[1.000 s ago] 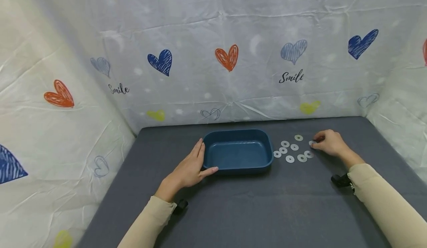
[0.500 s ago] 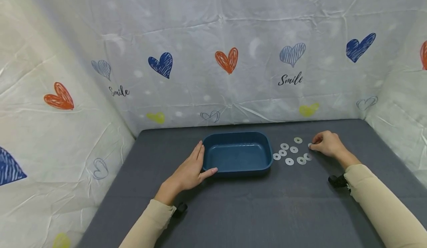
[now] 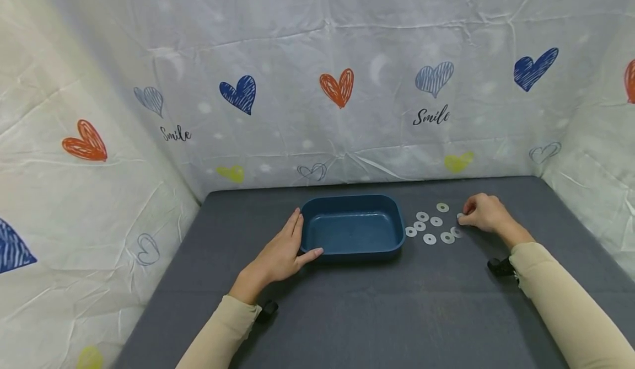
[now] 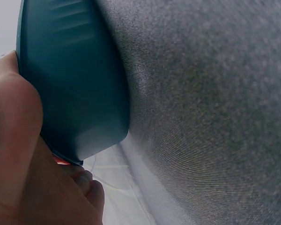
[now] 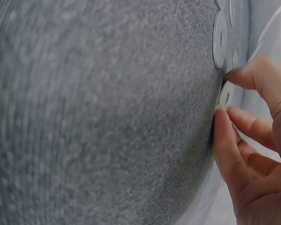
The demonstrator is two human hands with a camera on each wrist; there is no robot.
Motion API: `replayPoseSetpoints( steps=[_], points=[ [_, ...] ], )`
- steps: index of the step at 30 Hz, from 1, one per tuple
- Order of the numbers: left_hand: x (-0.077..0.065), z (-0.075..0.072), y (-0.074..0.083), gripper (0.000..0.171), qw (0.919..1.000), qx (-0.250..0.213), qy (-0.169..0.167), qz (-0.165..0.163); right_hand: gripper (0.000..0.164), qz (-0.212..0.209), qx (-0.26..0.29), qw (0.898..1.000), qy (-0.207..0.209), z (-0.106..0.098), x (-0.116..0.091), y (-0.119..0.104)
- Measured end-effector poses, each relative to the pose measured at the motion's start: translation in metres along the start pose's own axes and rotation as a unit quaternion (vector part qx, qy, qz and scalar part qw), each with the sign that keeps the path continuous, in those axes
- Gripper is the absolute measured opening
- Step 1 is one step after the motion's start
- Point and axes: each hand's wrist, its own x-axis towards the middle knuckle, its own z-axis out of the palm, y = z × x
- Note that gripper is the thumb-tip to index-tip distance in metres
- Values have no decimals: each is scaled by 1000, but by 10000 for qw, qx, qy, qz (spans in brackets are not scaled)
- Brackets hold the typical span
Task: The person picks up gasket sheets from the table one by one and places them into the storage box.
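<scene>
A dark blue rectangular tray (image 3: 353,252) with rounded corners stands on the table. Against its left end rests my left hand (image 3: 278,256), fingers straight along the wall and thumb spread over the front rim. The left wrist view has the tray's outer wall (image 4: 79,79) beside this hand (image 4: 42,173). To the right of the tray, my right hand (image 3: 488,214) pinches a flat round washer (image 3: 459,218) at the table surface. In the right wrist view, thumb and fingertips of that hand (image 5: 253,136) sit at opposite edges of the washer (image 5: 226,93), partly covering it.
Several more pale washers lie between tray and right hand, among them one near the front (image 3: 429,239) and one at the back (image 3: 442,207). Some touch or overlap. The grey table (image 3: 367,314) meets a white curtain (image 3: 278,132) printed with hearts behind and at the sides.
The washer at my right fingertips has shifted slightly left along with the hand. My left hand and the tray have stayed in place; the head view has tilted a little.
</scene>
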Motion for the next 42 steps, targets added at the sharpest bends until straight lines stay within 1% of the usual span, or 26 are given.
replayPoseSetpoints(
  steps=[9,17,23,26,31,34,38,42],
  points=[
    [-2,0,-2,105,10000,-68,50,-9,23,-129,-41,9999,49,3,1,-4],
    [1,-2,-3,107,9999,-21,95,-53,20,-424,-77,9984,370,2,3,-7],
    [0,2,-1,107,10000,-52,3,-22,21,-555,-156,9980,263,-1,0,-2],
    [0,3,-1,107,10000,-42,-1,-16,21,-630,-58,9976,270,-3,-2,-2],
    [1,-2,0,106,10000,-3,26,-24,24,-728,115,9966,363,-7,-5,-5],
    [2,-4,1,106,10000,14,10,-54,26,-770,256,9961,341,-8,-7,-8],
    [2,-3,2,106,10000,14,-29,-85,26,-857,411,9950,311,-6,-10,-11],
    [2,-1,3,106,9999,-15,-16,-101,25,-1028,513,9925,411,-5,-14,-16]
  ],
)
